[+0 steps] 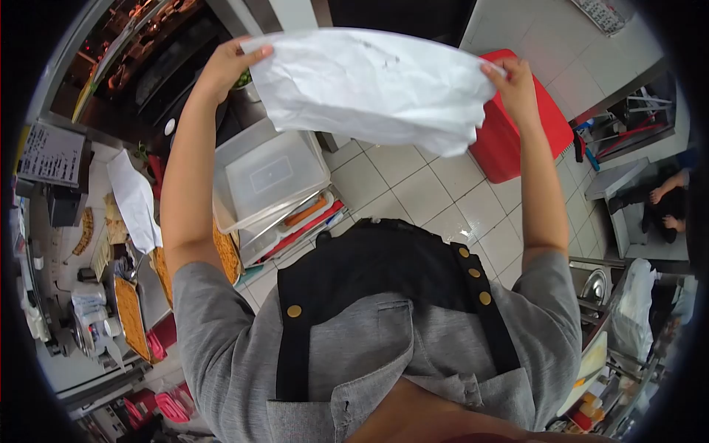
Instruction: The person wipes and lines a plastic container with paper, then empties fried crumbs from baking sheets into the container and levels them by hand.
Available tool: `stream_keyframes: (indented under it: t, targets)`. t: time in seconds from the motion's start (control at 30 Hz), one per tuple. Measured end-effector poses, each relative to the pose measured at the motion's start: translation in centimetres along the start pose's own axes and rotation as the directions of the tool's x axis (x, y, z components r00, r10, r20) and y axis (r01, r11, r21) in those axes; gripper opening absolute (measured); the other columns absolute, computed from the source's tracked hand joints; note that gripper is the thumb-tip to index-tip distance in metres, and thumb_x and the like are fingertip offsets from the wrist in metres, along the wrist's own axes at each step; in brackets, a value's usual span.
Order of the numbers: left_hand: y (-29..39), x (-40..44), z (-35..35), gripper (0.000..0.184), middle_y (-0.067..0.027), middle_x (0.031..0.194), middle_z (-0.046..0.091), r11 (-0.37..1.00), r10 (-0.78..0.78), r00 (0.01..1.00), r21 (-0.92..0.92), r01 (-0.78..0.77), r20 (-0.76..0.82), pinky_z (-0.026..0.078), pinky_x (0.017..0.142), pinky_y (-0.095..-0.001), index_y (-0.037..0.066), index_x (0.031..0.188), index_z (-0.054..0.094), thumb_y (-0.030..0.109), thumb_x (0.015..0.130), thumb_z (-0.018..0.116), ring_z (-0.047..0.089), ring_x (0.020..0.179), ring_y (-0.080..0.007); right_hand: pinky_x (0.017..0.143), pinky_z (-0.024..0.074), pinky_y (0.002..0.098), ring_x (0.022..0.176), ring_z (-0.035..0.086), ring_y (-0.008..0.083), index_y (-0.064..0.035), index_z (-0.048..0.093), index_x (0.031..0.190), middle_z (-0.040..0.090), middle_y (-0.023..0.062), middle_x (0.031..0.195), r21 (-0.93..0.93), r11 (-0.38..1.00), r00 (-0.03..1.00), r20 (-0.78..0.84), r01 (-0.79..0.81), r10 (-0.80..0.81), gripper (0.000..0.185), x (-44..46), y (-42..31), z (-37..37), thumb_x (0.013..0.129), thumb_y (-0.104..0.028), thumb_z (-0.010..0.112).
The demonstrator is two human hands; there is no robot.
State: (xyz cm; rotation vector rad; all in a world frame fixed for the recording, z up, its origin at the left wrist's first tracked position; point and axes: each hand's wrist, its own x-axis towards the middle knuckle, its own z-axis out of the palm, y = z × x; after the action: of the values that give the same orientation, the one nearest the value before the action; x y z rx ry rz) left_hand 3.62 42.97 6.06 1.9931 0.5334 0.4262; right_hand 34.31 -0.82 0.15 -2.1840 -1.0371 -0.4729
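A crumpled white sheet of paper is stretched out in the air in front of me, with a few dark marks near its top edge. My left hand pinches its upper left corner, and my right hand pinches the upper right corner. The sheet's lower edge hangs loose and ragged over the tiled floor. Below my left hand is a clear plastic tub. Behind my right hand stands a red bin, partly covered by the sheet and my forearm.
Along the left, trays of orange-brown food rest on a counter, with another white sheet lying nearby. Dark cooking equipment stands at the upper left. At the far right is another person's hand. A plastic bag sits at the right.
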Motion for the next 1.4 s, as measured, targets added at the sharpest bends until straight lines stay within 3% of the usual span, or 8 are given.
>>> stream_keyframes:
  t: [0.17,0.43,0.57,0.77,0.83,1.13,1.2,1.4]
  targets:
    - [4.7,-2.4,0.7,0.011,-0.0017,0.098,0.065,0.869,0.415,0.825,-0.103,-0.485,-0.384,0.051,0.079,-0.0253,0.006,0.11,0.062,0.008,0.1,0.063,0.06,0.088,-0.0101,0.095,0.0515,0.0339,0.105,0.065,0.0206,0.0028,0.058,0.134,0.069,0.0115,0.114,0.857,0.515,0.994,-0.057,0.002,0.091,0.063,5.4,-1.0,0.3,0.086,-0.029,0.083]
    - [2.6,-9.8,-1.5,0.044,-0.0116,0.118,0.062,0.947,0.318,0.711,0.175,-0.27,-0.627,0.049,0.097,-0.0335,0.005,0.128,0.051,0.001,0.092,0.074,0.059,0.113,-0.0204,0.108,0.0475,0.0388,0.12,0.063,0.0228,0.0027,0.05,0.138,0.065,0.0163,0.133,0.956,0.216,0.973,0.165,-0.198,0.162,0.046,2.7,-6.2,8.8,0.096,-0.003,0.069]
    - [0.4,-8.4,-5.9,0.052,-0.0186,0.131,0.056,0.968,0.233,0.544,0.137,-0.21,-0.806,0.048,0.104,-0.0348,0.001,0.133,0.045,-0.001,0.091,0.074,0.056,0.121,-0.0268,0.11,0.0437,0.038,0.126,0.056,0.0244,-0.0113,0.011,0.153,0.056,0.0252,0.139,0.918,0.35,0.977,0.211,-0.187,-0.033,0.091,2.2,-11.6,11.2,0.089,0.009,0.072]
    - [-6.1,-12.6,-15.7,0.093,-0.0243,0.167,0.01,0.915,0.101,0.782,-0.252,-0.316,-0.615,0.033,0.119,-0.0506,0.021,0.165,-0.004,0.029,0.102,0.064,0.032,0.148,-0.0372,0.087,0.0469,0.0223,0.097,0.062,0.0097,-0.0058,0.068,0.092,0.069,0.0038,0.103,0.984,0.07,0.987,0.161,-0.162,0.019,0.016,6.3,-16.3,20.8,0.086,0.002,0.081]
    - [-7.1,-16.2,-14.3,0.101,-0.0219,0.166,0.023,0.998,-0.061,0.827,-0.008,0.069,-0.56,0.038,0.116,-0.0446,0.014,0.165,0.006,0.025,0.092,0.075,0.036,0.148,-0.0338,0.087,0.0501,0.0237,0.097,0.063,0.0099,-0.0042,0.073,0.101,0.071,0.0049,0.106,0.933,0.04,0.933,0.358,-0.357,-0.027,0.016,5.9,-17.1,24.5,0.087,0.0,0.08]
    - [-18.5,-25.9,-13.8,0.1,-0.0093,0.17,0.024,0.942,-0.236,0.934,-0.299,0.152,-0.268,0.029,0.122,-0.0338,0.02,0.166,0.019,-0.012,0.084,0.067,0.03,0.152,-0.0231,0.117,0.0376,0.0364,0.136,0.048,0.0285,-0.0046,0.049,0.149,0.048,0.0154,0.15,0.599,0.741,0.581,0.733,-0.303,-0.355,0.09,-1.5,-21.4,29.0,0.069,-0.003,0.09]
    - [-21.5,-27.5,-13.3,0.071,-0.0083,0.143,0.059,0.787,-0.615,0.775,-0.173,0.592,-0.149,0.052,0.1,-0.0328,0.014,0.153,0.051,-0.01,0.088,0.067,0.062,0.114,-0.0141,0.117,0.0368,0.0374,0.137,0.048,0.0312,-0.0053,0.049,0.15,0.047,0.0167,0.151,0.493,0.823,0.523,0.799,-0.284,-0.298,0.093,-2.9,-20.9,30.3,0.067,-0.004,0.09]
    - [-27.0,-28.4,-14.1,0.05,-0.0028,0.096,0.067,0.633,-0.705,0.709,-0.44,0.638,0.014,0.053,0.08,-0.0273,0.01,0.142,0.06,0.003,0.094,0.071,0.059,0.085,-0.0084,0.119,0.0346,0.0386,0.142,0.043,0.0349,-0.0073,0.045,0.153,0.044,0.0201,0.153,0.392,0.882,0.487,0.842,-0.261,-0.23,0.097,-3.6,-21.0,30.3,0.067,-0.005,0.088]
